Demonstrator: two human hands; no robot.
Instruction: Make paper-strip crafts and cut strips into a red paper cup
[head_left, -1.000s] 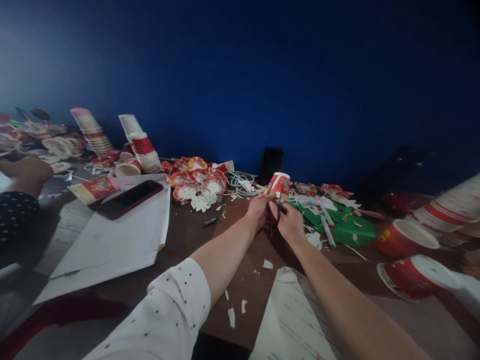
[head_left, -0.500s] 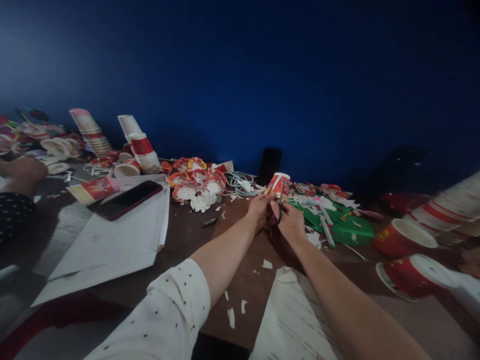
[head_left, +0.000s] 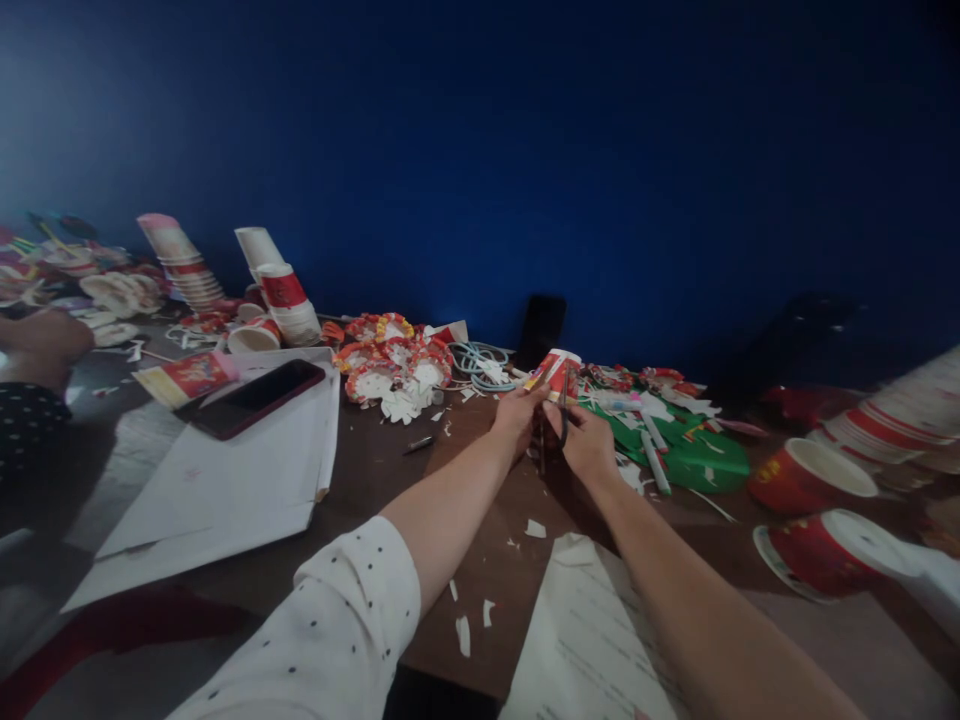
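My left hand (head_left: 517,415) is closed on a red and white paper cup (head_left: 556,370), gripping its near left side. Scissors (head_left: 564,415) with dark handles are in my right hand (head_left: 587,440), its fingers closed around them. The blades point up against the cup's near side; how far they reach into the paper I cannot tell. Beyond the cup a black phone (head_left: 541,325) leans upright at the wall. Under and right of my right hand lie a green sheet (head_left: 701,460), white scraps and a marker pen (head_left: 655,462).
Left of my hands are cut red and white paper flowers (head_left: 394,365), a phone (head_left: 266,397) on white sheets (head_left: 225,490), and stacked paper cups (head_left: 289,305). Red cups (head_left: 817,475) stand at the right. A printed page (head_left: 585,640) lies nearest me. Another person's hand (head_left: 49,345) is at far left.
My right hand and the scissors have shifted slightly to the right and the cup has tilted a little. The other person's hand at far left has moved slightly.
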